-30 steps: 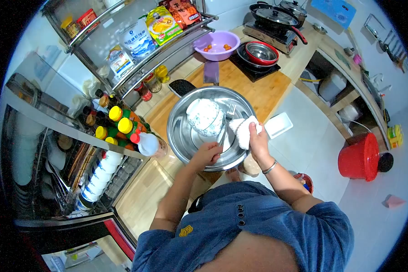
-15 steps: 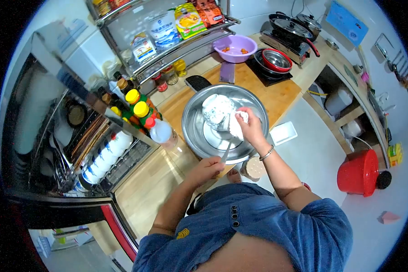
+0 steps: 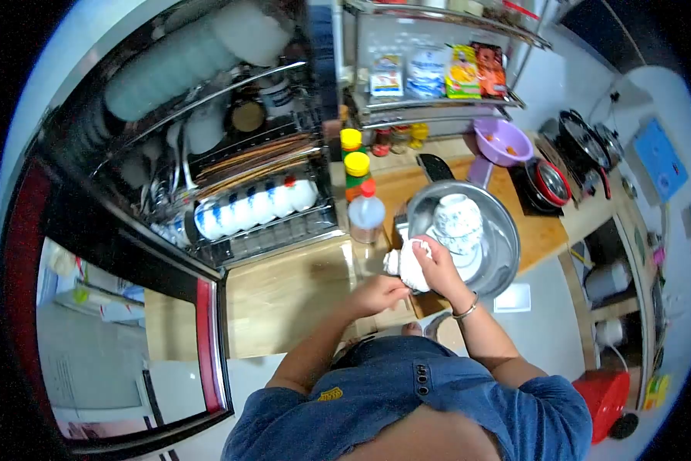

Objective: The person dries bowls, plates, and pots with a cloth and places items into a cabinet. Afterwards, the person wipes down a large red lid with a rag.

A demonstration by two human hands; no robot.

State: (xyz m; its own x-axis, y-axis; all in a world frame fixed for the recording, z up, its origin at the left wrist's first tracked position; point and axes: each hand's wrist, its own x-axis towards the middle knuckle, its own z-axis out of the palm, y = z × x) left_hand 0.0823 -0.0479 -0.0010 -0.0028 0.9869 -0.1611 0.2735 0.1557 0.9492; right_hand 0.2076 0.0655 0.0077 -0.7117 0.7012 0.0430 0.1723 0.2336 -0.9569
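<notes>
My right hand is closed on a bunched white cloth, held over the near left rim of a metal basin. My left hand is just left of the cloth, its fingers closed. A slim shiny metal utensil showed in that hand a moment ago; now cloth and fingers hide most of it, so its kind cannot be told. Inside the basin are white patterned bowls, seemingly stacked, with a white dish beneath.
To the left stands an open dish cabinet with a bowl row and chopsticks. Bottles, among them a red-capped one, are beside the basin. Behind are a purple bowl and a cleaver. A red bucket is lower right.
My view has turned left toward the dish cabinet. My right hand with the cloth has moved from over the basin to its left rim, close to my left hand. The cloth now covers the utensil.
</notes>
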